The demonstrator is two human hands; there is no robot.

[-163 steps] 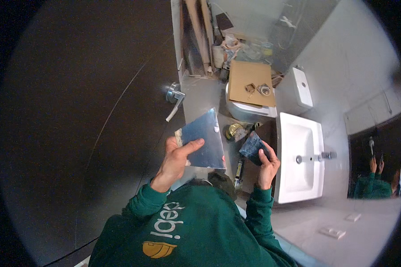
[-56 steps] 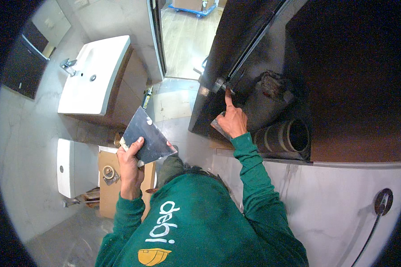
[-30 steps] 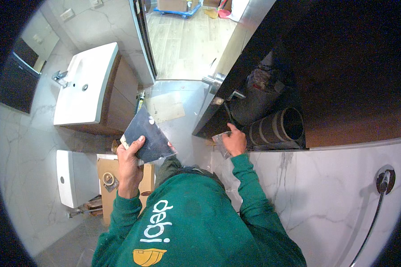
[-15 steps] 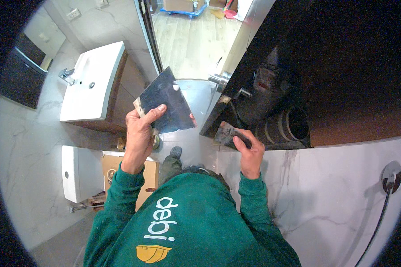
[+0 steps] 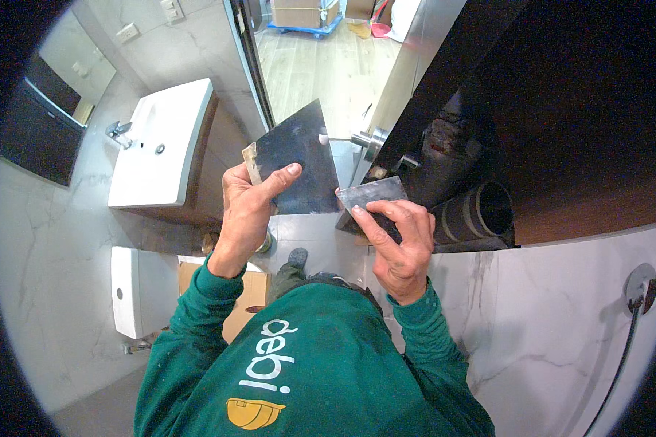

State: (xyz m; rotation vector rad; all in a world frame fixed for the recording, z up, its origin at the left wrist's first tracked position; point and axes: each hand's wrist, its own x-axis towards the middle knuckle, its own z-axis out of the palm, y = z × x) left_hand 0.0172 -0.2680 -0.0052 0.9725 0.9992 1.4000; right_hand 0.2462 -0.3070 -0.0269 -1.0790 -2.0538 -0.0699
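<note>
A large dark metal blade [image 5: 299, 164], flat and roughly four-sided, is held up in the left hand [image 5: 246, 207], in the middle of the scene above the floor. The thumb [image 5: 280, 178] is laid across the near face and the other fingers are curled behind the near left corner, so the hand is closed firmly on it. A smaller grey blade [image 5: 372, 200] is held in the right hand [image 5: 401, 244], just to the right of the large one; its left edge is brought up to the large blade's lower right edge, and whether the two touch cannot be told. The right fingers [image 5: 375, 226] are spread over the near face and wrapped around the near end, closed on the tool. Both blades are judged to be thin, stiff steel, light for their spread, with some spring and with edges keen enough to cut; smears on the faces may make them slippery. They are best gripped at the thicker near end or by the flat faces, never along the working edge. To the left a white washbasin [image 5: 164, 142] with a tap [image 5: 116, 132] is seen, and nearer a white cistern [image 5: 127, 291] and a cardboard box [image 5: 244, 295]. To the right a dark cabinet [image 5: 561, 109] stands open, with a ribbed duct pipe [image 5: 477, 215] inside, and a shower hose [image 5: 630, 342] hangs on the marble wall.
</note>
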